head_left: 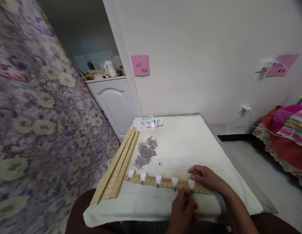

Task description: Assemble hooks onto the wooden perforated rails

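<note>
A narrow perforated wooden strip (151, 181) lies across the front of the cloth-covered table, bearing a row of white wall hooks with metal prongs. My right hand (207, 178) is at the rightmost white hook (191, 184), its thumb and bent fingers closed at the hook's upper edge. From below, my left hand (182, 208) reaches the metal prong of the same hook with curled, pinched fingers. Its fingertips are partly hidden. Behind the strip, a loose square hook (159, 161) rests near a pile of clear-backed metal hooks (145, 153).
Longer perforated wooden strips (120, 167) lie side by side along the table's left edge. Flat printed packets (145, 124) are at the back left. A flowered curtain (44, 113) hangs at the left, and a wall (185, 58) stands behind the table.
</note>
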{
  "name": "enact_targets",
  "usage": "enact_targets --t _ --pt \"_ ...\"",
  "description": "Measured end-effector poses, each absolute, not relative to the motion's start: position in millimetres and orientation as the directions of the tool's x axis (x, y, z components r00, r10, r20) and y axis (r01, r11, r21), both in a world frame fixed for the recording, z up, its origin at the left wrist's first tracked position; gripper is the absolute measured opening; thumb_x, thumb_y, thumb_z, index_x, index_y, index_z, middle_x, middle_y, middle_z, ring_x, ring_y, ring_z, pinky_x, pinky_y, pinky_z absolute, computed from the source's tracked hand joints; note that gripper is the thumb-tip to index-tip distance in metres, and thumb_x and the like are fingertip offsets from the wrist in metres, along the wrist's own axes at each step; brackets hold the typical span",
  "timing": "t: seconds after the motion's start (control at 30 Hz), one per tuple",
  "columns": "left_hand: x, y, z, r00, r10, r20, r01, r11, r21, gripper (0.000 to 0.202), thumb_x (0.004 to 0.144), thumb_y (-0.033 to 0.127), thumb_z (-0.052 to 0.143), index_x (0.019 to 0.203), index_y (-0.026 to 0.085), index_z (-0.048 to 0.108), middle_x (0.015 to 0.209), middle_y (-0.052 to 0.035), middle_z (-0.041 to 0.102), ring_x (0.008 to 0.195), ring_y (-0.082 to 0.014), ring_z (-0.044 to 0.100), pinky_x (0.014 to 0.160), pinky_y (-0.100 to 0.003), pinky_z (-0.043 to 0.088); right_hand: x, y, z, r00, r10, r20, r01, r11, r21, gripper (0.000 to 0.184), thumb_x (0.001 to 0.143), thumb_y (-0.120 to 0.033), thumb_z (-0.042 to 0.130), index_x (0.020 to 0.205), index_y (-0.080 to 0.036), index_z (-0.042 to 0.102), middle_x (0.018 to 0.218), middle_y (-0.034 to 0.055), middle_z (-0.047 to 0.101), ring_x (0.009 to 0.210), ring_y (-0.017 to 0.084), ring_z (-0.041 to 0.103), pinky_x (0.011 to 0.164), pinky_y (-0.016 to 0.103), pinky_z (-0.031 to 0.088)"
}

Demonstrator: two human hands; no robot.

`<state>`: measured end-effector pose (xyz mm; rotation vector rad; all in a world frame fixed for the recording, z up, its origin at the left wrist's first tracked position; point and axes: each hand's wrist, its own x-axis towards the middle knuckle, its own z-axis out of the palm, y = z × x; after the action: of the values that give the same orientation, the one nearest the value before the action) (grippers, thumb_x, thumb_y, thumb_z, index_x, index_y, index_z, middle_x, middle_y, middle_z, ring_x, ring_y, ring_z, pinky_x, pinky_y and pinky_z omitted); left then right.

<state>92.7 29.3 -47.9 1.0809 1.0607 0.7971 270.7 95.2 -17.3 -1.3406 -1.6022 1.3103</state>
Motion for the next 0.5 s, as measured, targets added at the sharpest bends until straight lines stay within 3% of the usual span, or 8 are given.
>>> enact_targets --t 0.17,0.37,0.5 --pt "93 32 -51 0.327 0.904 -0.276 0.004 0.291 0.957 0.019 0.070 0.021 0.046 0.089 0.020 0.042 0.070 0.0050 0.060 0.037 -0.0070 0.052 0.037 -0.020 0.038 288 96 -12 -0.095 0.994 -0.052 0.274 -0.024 -0.961 0.019 0.077 -0.034 0.057 0.084 -0.018 0.063 0.064 -0.0036 0.054 0.057 0.011 0.045 0.054 0.023 0.035" --pt "90 31 -42 0.346 0.870 -0.350 0.115 0.331 0.937 0.017 0.071 0.021 0.046 0.088 0.021 0.044 0.066 0.0055 0.060 0.038 -0.0081 0.051 0.037 -0.020 0.035 301 96 -12 0.044 0.999 -0.017 0.277 -0.028 -0.961 0.018 0.076 -0.034 0.055 0.078 -0.018 0.062 0.066 -0.0027 0.055 0.056 0.010 0.043 0.051 0.022 0.032" --pt "81 35 -17 0.378 0.888 -0.261 0.273 0.162 0.948 0.012 0.066 0.014 0.051 0.077 0.019 0.052 0.062 0.0047 0.058 0.056 -0.0097 0.056 0.050 -0.019 0.039 299 97 -16 0.060 0.998 -0.032 0.290 -0.049 -0.956 0.018 0.076 -0.034 0.055 0.077 -0.018 0.060 0.066 -0.0027 0.054 0.057 0.011 0.043 0.052 0.023 0.033"
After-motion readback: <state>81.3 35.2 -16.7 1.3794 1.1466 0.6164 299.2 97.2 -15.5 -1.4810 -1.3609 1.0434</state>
